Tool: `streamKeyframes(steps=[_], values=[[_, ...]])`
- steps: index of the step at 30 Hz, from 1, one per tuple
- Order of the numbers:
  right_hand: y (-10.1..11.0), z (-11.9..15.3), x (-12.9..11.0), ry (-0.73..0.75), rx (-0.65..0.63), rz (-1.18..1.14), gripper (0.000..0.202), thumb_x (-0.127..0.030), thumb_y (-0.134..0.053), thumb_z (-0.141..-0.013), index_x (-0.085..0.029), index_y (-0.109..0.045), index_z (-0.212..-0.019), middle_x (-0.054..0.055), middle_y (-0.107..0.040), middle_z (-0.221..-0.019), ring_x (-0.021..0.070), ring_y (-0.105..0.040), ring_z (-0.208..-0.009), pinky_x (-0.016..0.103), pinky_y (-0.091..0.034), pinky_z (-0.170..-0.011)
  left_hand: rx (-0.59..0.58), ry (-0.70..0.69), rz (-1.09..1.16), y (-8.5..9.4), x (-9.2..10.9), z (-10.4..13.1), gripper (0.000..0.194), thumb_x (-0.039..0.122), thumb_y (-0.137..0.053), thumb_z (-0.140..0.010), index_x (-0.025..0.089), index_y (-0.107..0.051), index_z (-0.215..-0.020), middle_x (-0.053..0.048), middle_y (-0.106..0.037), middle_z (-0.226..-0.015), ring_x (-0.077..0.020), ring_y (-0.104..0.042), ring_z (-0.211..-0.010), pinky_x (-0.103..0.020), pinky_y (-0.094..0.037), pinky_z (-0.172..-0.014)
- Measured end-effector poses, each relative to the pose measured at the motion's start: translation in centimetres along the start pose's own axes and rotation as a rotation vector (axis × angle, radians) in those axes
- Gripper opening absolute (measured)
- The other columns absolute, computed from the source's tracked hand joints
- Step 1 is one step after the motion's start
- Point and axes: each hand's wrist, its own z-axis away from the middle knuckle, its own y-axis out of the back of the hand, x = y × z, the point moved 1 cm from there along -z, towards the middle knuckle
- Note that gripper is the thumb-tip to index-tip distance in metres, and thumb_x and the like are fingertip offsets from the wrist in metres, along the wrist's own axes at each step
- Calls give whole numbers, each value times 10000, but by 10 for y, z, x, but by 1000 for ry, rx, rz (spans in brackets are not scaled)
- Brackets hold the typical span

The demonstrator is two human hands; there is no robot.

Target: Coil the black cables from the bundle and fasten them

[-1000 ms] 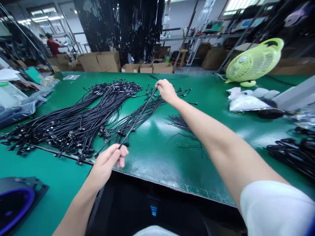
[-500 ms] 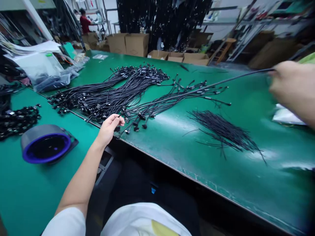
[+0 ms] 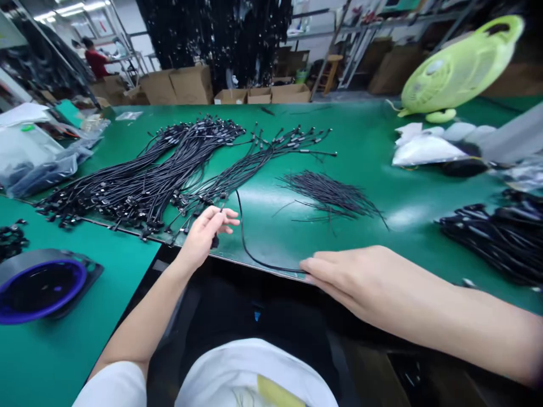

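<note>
A single black cable curves down from the cable pile and along the table's front edge. Its right part runs into the pinched fingers of my right hand. My left hand has thumb and forefinger pressed together around a cable end, other fingers loosely spread, with a dark connector below them. Behind the left hand lies a small bunch of cables with connectors at both ends. The larger cable heap is to its left. Short thin black strands lie in a loose pile beyond my right hand.
A purple-rimmed roll lies on the left table. At the right are a green fan, white bags and bundled black cables. Cardboard boxes stand behind the table; a person in red sits far back.
My right hand has come down from the far right to the table's front edge, and the cable, taut before, now hangs in a curve. The view has turned right.
</note>
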Motion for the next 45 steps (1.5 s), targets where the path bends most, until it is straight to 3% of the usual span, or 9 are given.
streamKeyframes(steps=[4, 8, 17, 21, 25, 30, 33, 37, 45], values=[[16, -24, 7, -19, 73, 25, 302, -305, -377, -995, -181, -583, -811, 10, -627, -713, 115, -556, -577, 254, -262, -501, -298, -16, -375, -28, 3, 27, 255, 367, -441, -969, 183, -613, -1003, -31, -675, -845, -154, -606, -810, -299, -444, -825], [10, -43, 52, -202, 186, 70, 319, -402, -418, -986, -188, -613, -854, 38, -672, -833, 157, -595, -719, 262, -267, -536, -468, 159, -95, -27, 0, 47, 313, 393, -459, -970, 146, -632, -1053, 61, -413, -516, -86, -381, -492, -235, -350, -558], [-63, -6, 120, -174, 290, -202, 354, -411, -319, -994, -226, -616, -1051, 69, -673, -935, 220, -623, -825, 327, -442, -713, 51, 186, 892, 24, 24, 46, 327, 134, -409, -964, 65, -517, -1265, 81, -401, -539, -23, -313, -373, -101, -306, -388], [-70, 5, 106, -195, 352, -105, 331, -332, -325, -994, -224, -627, -1077, 66, -625, -820, 201, -582, -711, 309, -382, -608, 87, 182, 881, 31, 21, 44, 308, 156, -403, -981, 70, -538, -1244, 87, -407, -508, -17, -335, -348, -93, -302, -370], [-61, 4, 57, 17, 426, 128, 264, -253, -414, -974, -187, -642, -858, 25, -544, -604, 158, -468, -545, 313, -276, -562, 59, 96, 444, 12, 7, 36, 306, 278, -496, -964, 162, -584, -1233, 43, -553, -604, -44, -489, -466, -128, -394, -463], [-57, -11, -8, 250, 221, -187, 367, -237, -365, -993, -179, -545, -679, -1, -552, -602, 111, -481, -539, 269, -313, -570, -283, -56, -293, -32, -17, 43, 277, 358, -490, -953, 157, -661, -1035, -119, -657, -1142, -211, -605, -1032, -300, -474, -865], [-57, -28, -6, 125, 302, -339, 333, -288, -386, -997, -177, -598, -765, 15, -596, -687, 116, -535, -629, 250, -353, -610, -480, 3, -364, -42, -24, 54, 302, 386, -438, -971, 156, -634, -959, -54, -671, -815, -162, -603, -764, -291, -453, -778], [-74, -48, 14, -135, 398, -766, 391, -559, -530, -893, -185, -609, -978, 69, -630, -939, 173, -578, -870, 278, -450, -737, -316, 132, -52, -36, -25, 55, 310, 425, -465, -958, 147, -596, -917, 33, -499, -581, -102, -439, -540, -245, -382, -606], [-115, -75, -17, -667, 589, -1803, 526, -663, -536, -830, -183, -436, -641, -76, -284, -536, 58, -243, -463, 216, -260, -462, -161, 293, 241, -57, -52, 58, 425, 563, -458, -917, 170, -529, -774, 55, -400, -531, -148, -521, -591, -360, -430, -821]])
